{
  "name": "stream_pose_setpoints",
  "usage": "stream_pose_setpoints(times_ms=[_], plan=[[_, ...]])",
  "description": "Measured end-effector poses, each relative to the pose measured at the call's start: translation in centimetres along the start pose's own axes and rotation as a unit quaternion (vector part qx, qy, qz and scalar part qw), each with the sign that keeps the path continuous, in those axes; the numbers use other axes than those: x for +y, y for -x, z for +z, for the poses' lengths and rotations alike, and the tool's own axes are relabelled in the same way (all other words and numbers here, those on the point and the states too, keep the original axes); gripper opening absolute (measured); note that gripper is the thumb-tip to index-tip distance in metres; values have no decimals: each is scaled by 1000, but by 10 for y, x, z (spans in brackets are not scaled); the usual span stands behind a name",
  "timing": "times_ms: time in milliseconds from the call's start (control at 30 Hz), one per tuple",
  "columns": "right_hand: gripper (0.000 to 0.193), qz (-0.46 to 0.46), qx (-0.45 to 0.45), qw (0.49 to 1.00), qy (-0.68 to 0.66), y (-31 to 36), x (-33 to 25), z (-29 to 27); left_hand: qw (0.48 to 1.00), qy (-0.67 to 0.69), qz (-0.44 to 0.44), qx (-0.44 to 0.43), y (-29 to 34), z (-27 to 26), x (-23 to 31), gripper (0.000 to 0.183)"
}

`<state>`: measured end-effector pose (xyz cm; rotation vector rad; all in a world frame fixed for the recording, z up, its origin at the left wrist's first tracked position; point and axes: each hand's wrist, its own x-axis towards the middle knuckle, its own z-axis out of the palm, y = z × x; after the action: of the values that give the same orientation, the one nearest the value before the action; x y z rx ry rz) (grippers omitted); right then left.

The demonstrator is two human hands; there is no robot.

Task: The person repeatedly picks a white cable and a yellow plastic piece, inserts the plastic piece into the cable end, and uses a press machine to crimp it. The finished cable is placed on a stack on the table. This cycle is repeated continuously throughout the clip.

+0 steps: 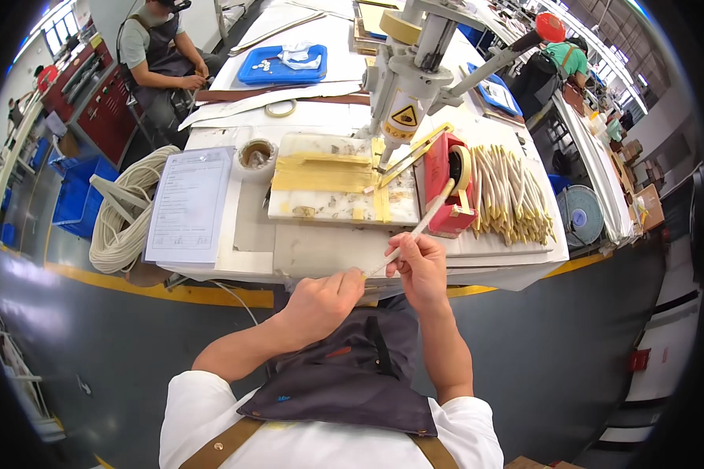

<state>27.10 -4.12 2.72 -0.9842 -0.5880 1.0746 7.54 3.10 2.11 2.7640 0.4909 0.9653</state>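
Item, frame centre: your right hand [421, 266] and left hand [325, 301] both pinch one cream tube [422, 223] in their fingers. Keep it straight and steady, tip near the red tape dispenser [446, 187] on the worktop [250, 227].

Two hands on one white tube [418, 227]. One red tape dispenser [448, 195], one paper sheet [188, 205], one blue tray [281, 64], one coil of tubing [125, 215], two loose tape rolls [256, 155].

Looked matt and smooth: cream tube [417, 228], pinched by both bare hands. Glossy red plastic on tape dispenser [446, 187]; matt paper sheet [189, 205]; dark cloth apron [352, 375].
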Motion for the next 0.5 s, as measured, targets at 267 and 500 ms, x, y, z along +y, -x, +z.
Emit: stream_pose_setpoints(times_ms=[267, 500], plan=[[29, -34, 58, 997, 30, -38, 4, -6, 869, 349, -302, -178, -8, -25, -24, 24], [27, -89, 127, 975, 160, -92, 22, -18, 955, 188, -204, -103, -6, -11, -62, 18]])
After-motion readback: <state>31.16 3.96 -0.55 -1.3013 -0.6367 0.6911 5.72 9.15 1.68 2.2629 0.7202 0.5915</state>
